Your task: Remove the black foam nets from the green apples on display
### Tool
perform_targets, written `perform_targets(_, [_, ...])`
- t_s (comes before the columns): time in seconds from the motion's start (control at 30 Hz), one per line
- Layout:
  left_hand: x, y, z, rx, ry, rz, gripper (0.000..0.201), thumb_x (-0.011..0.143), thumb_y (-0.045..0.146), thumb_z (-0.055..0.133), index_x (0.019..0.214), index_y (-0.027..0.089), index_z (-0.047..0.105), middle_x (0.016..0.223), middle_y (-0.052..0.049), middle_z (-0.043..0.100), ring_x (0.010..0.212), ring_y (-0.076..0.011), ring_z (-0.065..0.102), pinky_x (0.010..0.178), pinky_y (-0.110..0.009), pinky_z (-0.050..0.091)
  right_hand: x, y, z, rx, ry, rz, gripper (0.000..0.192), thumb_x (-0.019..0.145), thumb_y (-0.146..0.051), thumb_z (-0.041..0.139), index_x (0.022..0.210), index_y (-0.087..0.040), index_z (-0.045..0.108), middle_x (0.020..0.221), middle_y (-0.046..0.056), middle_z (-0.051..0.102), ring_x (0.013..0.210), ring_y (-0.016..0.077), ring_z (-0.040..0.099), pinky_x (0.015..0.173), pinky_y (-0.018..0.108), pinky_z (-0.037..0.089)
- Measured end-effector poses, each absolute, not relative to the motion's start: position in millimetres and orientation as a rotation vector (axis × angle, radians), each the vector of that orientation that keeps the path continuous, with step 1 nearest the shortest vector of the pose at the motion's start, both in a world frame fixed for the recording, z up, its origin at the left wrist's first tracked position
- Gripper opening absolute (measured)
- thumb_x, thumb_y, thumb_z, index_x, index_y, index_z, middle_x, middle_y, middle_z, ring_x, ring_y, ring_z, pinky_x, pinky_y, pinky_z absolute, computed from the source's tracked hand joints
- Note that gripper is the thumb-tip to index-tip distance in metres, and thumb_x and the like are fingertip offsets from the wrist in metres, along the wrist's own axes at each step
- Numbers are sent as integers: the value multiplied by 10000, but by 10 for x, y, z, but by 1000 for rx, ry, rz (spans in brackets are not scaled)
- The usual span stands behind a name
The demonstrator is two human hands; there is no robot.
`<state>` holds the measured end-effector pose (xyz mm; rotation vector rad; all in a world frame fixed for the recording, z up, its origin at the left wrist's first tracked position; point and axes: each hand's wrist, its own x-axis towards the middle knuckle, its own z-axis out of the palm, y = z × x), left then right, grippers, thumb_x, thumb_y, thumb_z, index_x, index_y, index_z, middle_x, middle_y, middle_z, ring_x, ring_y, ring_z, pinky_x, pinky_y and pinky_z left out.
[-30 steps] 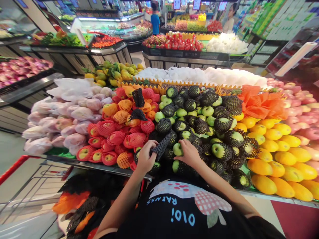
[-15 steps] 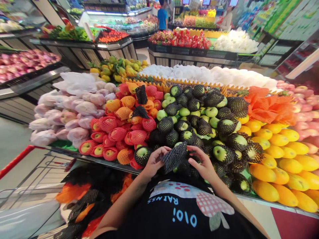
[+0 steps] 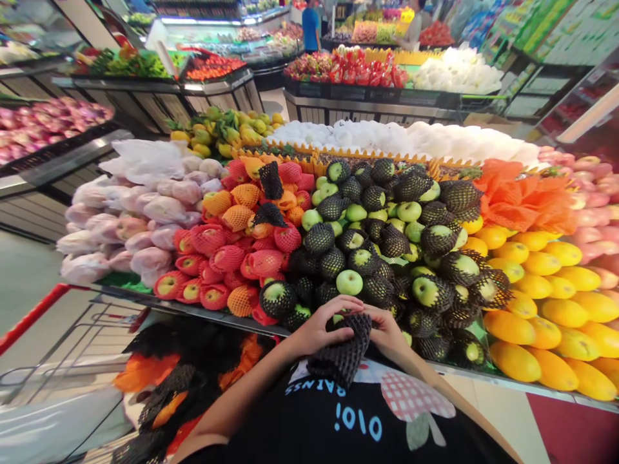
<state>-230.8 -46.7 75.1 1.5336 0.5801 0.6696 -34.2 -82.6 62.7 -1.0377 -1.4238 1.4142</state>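
Observation:
A black foam fruit net [image 3: 341, 357] hangs from both hands, close against my shirt. My left hand [image 3: 322, 332] curls over its upper end, thumb pressed on the mesh. From the other side my right hand [image 3: 387, 332] closes on the same net, its fingertips partly hidden behind it. A sliver of a green apple [image 3: 338, 318] shows in the gap between my left thumb and fingers; whether it is held or lies behind cannot be made out. Just beyond my fingers rests a bare green apple [image 3: 349, 282], among several apples in black nets [image 3: 333, 263].
Red-netted fruit [image 3: 227, 260] lies to the left and yellow melons [image 3: 515, 366] to the right. Below left, a wire cart [image 3: 91, 316] holds loose black and orange nets [image 3: 149, 370]. The display's front edge [image 3: 232, 321] runs before me. A person in blue [image 3: 310, 29] stands far back.
Both hands have come closer together and lower, towards my body, with the black net now hanging down. The bare green apple beyond them has come into full view.

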Motion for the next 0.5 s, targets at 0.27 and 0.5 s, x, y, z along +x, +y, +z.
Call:
perform_targets(0.27, [-2345, -409, 808, 1481, 735, 707, 244, 867, 384, 676, 866, 177, 546, 1070, -87, 607, 1018, -210, 573, 918, -341, 457, -288, -813, 560, -1264, -1337, 1231, 260, 824, -466, 696, 770, -214, 720, 807, 37, 713, 778, 204, 641, 763, 334, 513])
perform_targets(0.5, [-2370, -394, 550, 847, 783, 687, 475, 760, 543, 738, 912, 211, 433, 700, 61, 479, 580, -81, 445, 559, -197, 334, -311, -880, 577, -1038, -759, 1525, 185, 703, -403, 594, 771, -237, 548, 721, 29, 619, 662, 206, 597, 662, 348, 516])
